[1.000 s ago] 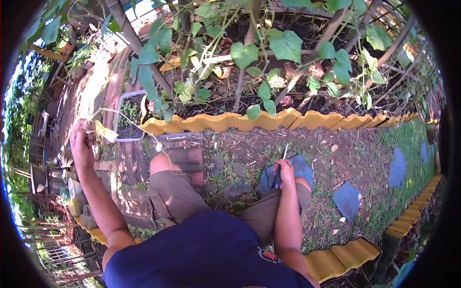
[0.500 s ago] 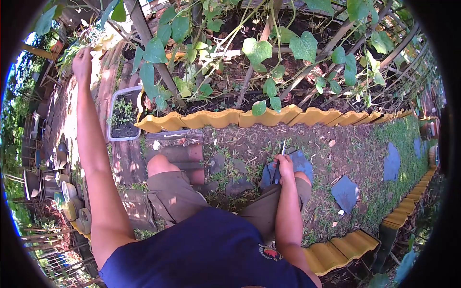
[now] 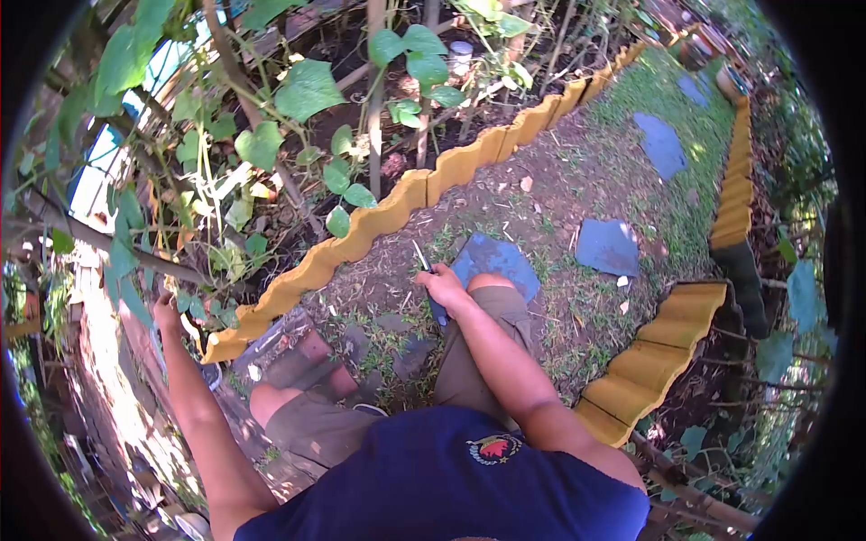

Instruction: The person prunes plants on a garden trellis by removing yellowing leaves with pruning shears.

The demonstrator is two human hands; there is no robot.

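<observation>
At the far left, my left hand (image 3: 166, 311) is raised at the edge of the vines, its fingers closed near some leaves; what it holds, if anything, is too small to tell. My right hand (image 3: 441, 285) is closed around a knife (image 3: 422, 256) above my right knee, the thin blade pointing up and away from me. Just beyond that knee lies a blue-grey stone slab (image 3: 494, 261). Green climbing vines (image 3: 307, 90) with broad leaves hang over the bed in front of me.
A wavy yellow tile edging (image 3: 388, 214) runs diagonally along the bed. More yellow tiles (image 3: 651, 352) stand at the right. Flat slabs (image 3: 607, 247) lie in the grass. Wooden stakes (image 3: 376, 108) rise among the vines. A pale container (image 3: 460, 58) sits in the bed.
The view has turned, so the tile edging now runs diagonally. My left hand has come lower, next to the vines. My right hand still holds the knife by my knee.
</observation>
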